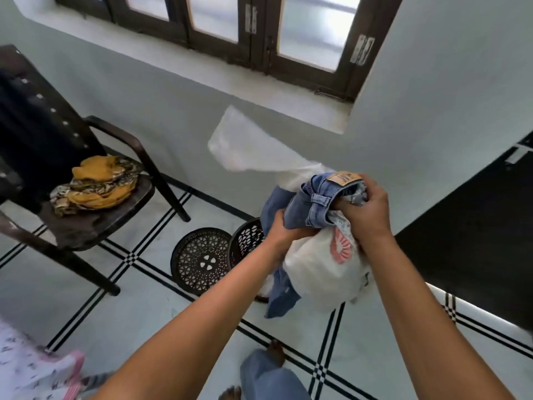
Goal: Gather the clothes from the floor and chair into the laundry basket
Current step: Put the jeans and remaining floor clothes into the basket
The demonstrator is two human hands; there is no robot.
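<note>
Both hands grip one bundle of clothes held above the floor: blue jeans [311, 209] with a tan label and a white garment [317, 272] with a pink print. My left hand [284, 229] clutches the denim from below-left; my right hand [363, 206] is clamped on the waistband and white cloth. A white piece [245, 142] flaps up behind. Beneath the bundle stands the dark perforated laundry basket [246, 241], mostly hidden. A yellow and patterned garment [98, 186] lies on the seat of the dark wooden chair [86, 226] at left.
The basket's round perforated lid [202, 261] lies on the tiled floor beside it. A white and pink printed cloth [34, 368] sits at the bottom left. My denim-clad leg [268, 376] and feet are below. A dark cabinet [476, 241] stands right, a window above.
</note>
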